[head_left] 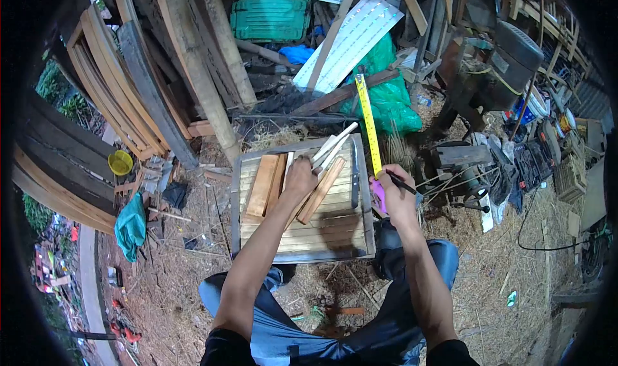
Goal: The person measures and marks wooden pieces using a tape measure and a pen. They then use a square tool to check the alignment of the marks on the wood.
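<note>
A low slatted wooden table (309,242) stands in front of my knees. Over its middle, my left hand (301,178) is closed around the near ends of thin pale wooden strips (336,143). Beside it lie a wider reddish-brown board (264,184) on the left and a narrow piece of wood (322,191) on the right. At the table's right edge my right hand (399,191) grips a purple tape measure (378,195), its yellow blade (368,121) drawn out and pointing away from me. A black pen (403,183) also sits between that hand's fingers.
A dark flat bar (355,176) lies along the table's right side. Long planks (103,83) lean at the left. Behind are a green crate (269,18) and white sheets (354,37). Machinery (508,63) and tools stand at right; shavings (502,282) cover the ground.
</note>
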Demonstrator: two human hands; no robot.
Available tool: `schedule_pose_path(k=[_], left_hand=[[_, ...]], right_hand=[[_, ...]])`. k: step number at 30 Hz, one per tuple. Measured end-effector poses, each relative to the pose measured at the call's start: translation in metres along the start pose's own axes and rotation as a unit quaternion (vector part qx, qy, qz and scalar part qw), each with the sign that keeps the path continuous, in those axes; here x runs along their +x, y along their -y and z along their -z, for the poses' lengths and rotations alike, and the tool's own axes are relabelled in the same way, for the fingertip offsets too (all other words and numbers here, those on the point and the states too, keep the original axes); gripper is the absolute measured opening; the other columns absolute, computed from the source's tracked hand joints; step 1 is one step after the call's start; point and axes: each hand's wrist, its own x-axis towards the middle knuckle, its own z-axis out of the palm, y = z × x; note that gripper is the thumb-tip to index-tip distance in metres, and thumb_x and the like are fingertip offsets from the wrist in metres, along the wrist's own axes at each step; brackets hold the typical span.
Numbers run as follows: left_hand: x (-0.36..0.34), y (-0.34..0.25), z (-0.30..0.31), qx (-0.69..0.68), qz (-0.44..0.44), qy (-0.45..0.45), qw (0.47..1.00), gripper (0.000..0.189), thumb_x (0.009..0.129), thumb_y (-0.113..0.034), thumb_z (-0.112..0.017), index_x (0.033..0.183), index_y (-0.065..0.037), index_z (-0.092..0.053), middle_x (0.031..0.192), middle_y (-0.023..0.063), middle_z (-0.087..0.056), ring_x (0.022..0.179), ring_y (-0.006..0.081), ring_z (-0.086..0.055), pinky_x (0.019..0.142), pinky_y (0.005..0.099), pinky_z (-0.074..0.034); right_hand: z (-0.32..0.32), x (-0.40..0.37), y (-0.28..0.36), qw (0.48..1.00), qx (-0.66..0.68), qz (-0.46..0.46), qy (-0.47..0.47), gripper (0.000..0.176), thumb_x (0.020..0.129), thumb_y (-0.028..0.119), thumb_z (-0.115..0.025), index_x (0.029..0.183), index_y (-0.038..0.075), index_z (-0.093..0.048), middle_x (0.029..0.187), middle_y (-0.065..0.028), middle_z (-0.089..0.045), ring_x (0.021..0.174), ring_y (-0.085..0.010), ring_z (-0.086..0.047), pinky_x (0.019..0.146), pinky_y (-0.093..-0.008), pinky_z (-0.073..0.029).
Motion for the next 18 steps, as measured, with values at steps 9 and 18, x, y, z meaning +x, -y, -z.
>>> schedule_pose_path(k=[9,18], left_hand=[[-0.07,0.0,0.062,-0.286,0.132,0.011,0.949,0.034,0.084,-0.016,-0.073,0.103,0.009,-0.059,0.091,0.0181,-0.069,0.066,0.0182,-0.065,0.058,0.0311,-0.055],[-0.183,-0.07,0.025,-0.614,0.48,-0.011,0.626,0.081,0.092,-0.054,-0.055,0.141,0.005,-0.028,0.135,0.0164,-0.044,0.12,0.0271,-0.046,0.113,0.043,-0.02]], right_hand=[[0.003,-0.001,0.014,0.999,0.031,-0.03,-0.026,0.009,0.089,0.009,-0.059,0.092,0.002,-0.062,0.071,-0.0032,-0.063,0.057,-0.0069,-0.056,0.045,-0.0212,-0.039],[-0.008,-0.018,0.008,0.998,-0.013,-0.043,0.053,0.009,0.089,0.01,-0.059,0.091,0.001,-0.061,0.074,-0.0077,-0.066,0.058,-0.0077,-0.057,0.047,-0.0211,-0.04]])
